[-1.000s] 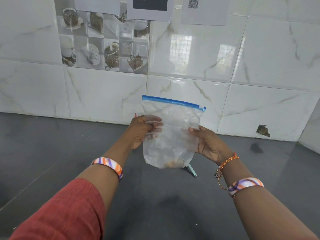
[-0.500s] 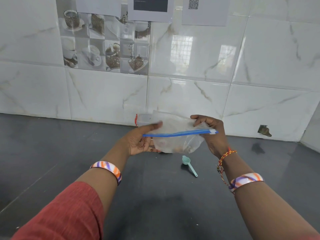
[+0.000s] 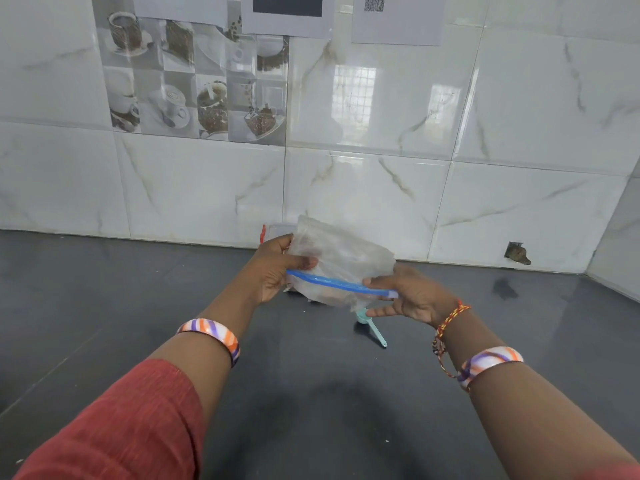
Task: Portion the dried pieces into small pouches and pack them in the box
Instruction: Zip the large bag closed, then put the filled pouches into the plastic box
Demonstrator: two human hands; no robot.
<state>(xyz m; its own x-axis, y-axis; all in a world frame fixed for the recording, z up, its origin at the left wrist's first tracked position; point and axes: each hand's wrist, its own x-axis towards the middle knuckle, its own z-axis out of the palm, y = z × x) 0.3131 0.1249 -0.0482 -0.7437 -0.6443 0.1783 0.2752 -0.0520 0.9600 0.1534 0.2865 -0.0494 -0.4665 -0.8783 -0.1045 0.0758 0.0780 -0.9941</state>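
A clear zip pouch (image 3: 341, 258) with a blue zip strip is held above the dark counter, tilted with the strip facing me. Brownish dried pieces show faintly inside it. My left hand (image 3: 273, 271) grips the pouch's left end, thumb on top near the strip. My right hand (image 3: 412, 296) pinches the right end of the blue strip. Behind my left hand, a clear box (image 3: 277, 232) with a red clip stands against the wall, mostly hidden.
A small teal scoop (image 3: 372, 325) lies on the dark counter (image 3: 311, 393) just below the pouch. White marble tiles rise behind the counter. A dark broken spot (image 3: 516, 253) marks the wall at the right. Papers hang on the wall above.
The pouch has gone from hanging upright to lying tilted with its zip strip toward me. Both hands have dropped lower, and my right hand has shifted to the strip's right end.
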